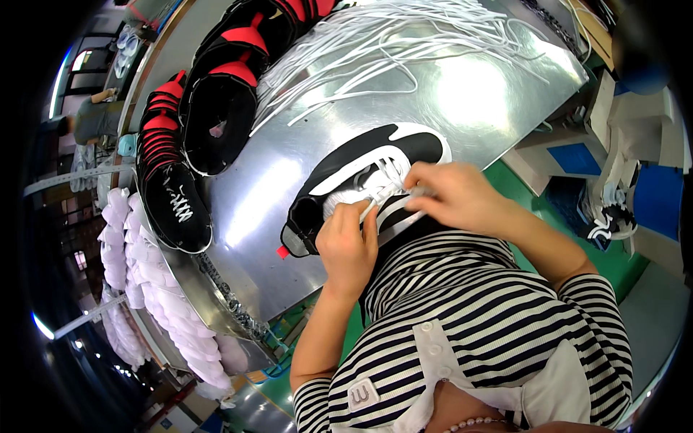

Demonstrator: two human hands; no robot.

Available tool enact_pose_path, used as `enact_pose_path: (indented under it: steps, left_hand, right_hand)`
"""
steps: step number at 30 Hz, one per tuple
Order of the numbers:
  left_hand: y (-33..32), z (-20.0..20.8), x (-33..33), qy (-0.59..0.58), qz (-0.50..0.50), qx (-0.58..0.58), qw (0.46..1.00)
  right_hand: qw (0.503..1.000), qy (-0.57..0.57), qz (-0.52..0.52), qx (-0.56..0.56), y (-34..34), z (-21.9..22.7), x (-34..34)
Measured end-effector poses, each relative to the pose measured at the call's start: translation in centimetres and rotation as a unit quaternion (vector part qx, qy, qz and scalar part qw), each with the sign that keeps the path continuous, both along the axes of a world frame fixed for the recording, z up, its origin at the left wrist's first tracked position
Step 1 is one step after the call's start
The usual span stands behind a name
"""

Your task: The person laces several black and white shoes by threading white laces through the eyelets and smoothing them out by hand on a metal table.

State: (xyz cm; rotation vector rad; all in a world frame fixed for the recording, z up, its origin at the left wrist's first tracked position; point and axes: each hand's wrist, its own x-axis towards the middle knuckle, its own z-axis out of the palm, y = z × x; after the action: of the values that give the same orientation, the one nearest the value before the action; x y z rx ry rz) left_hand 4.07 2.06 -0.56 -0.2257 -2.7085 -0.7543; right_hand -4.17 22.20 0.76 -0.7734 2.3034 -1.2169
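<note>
A black-and-white shoe upper [345, 160] lies on the metal table in front of me, its heel with a red tab toward the left. White shoelace [390, 173] crosses over its tongue in several rows. At the near side of the opening, my left hand [348, 242] pinches the white lace between thumb and forefinger. My right hand [458, 198] is closed by the toe end of the lacing, its fingertips together around a small greyish bit that is too blurred to name.
Many loose white laces [390, 43] spread over the far part of the metal table [289, 209]. Nested black shoe uppers with red linings [220, 123] stand at the far left, beside another row [173, 206]. Pale bundles [170, 289] hang past the left edge; boxes [577, 137] stand at right.
</note>
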Motion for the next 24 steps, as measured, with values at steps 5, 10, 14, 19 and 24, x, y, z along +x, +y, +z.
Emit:
enact_pose_path:
  steps: [5,10,14,19,24]
  left_hand:
    - [-0.1,-0.3,0.1,0.032,-0.032,-0.039,0.998]
    - [-0.5,-0.5,1.0,0.060,-0.041,-0.052,0.996]
    - [-0.5,-0.5,0.8,0.046,-0.055,-0.034,0.997]
    - [-0.8,0.2,1.1,0.003,-0.072,-0.003,0.997]
    - [-1.0,0.9,0.8,-0.010,-0.070,0.059,0.996]
  right_hand:
    - [0.978,0.150,0.121,-0.076,-4.3,0.3,-1.6]
    - [0.975,0.102,0.180,0.079,-4.8,0.4,-2.9]
    - [0.989,0.017,0.146,0.009,-4.3,0.0,-2.9]
    - [0.917,-0.114,-0.077,-0.375,-3.5,4.5,-5.5]
    - [0.934,-0.182,-0.019,-0.307,-3.9,1.8,-5.3]
